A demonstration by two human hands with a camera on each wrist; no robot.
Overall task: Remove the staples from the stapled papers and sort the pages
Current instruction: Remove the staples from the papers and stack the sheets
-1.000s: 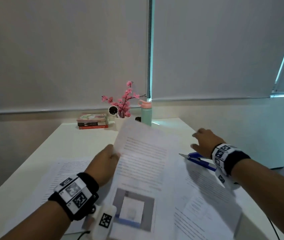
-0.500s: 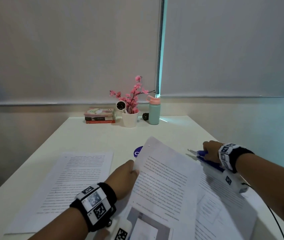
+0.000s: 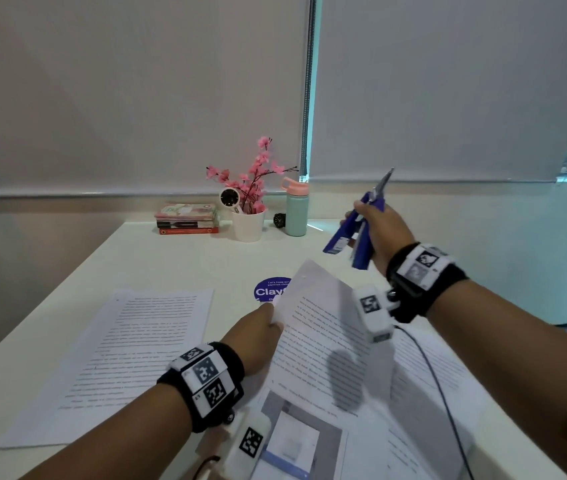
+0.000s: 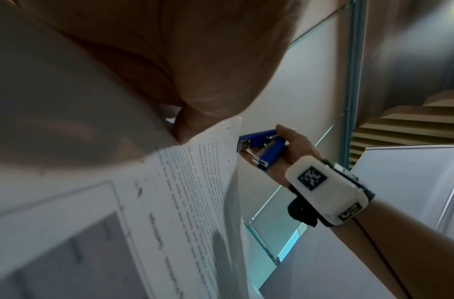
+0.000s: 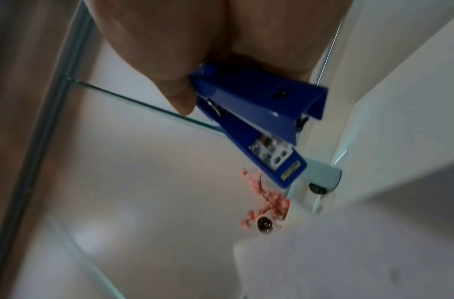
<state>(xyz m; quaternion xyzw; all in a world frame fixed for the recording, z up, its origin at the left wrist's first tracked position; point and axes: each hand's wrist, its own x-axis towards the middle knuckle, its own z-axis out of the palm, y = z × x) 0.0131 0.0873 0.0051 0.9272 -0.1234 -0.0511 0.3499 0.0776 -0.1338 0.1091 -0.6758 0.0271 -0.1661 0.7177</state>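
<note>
My left hand pinches the left edge of a printed paper set, lifting its far end off the white table; the same pages fill the left wrist view. My right hand is raised above the table's right side and grips a blue stapler with its metal tip pointing up. The stapler shows close under the fingers in the right wrist view, and again as the stapler in the left wrist view. A single loose page lies flat at the left. More pages lie at the right under my arm.
At the table's back edge stand stacked books, a white pot of pink flowers, a small black object and a teal bottle with a pink lid. A blue round sticker lies mid-table. A black cable crosses the right pages.
My right hand closed on the blue stapler lying at the right and has lifted it into the air. My left hand keeps hold of the raised paper set.
</note>
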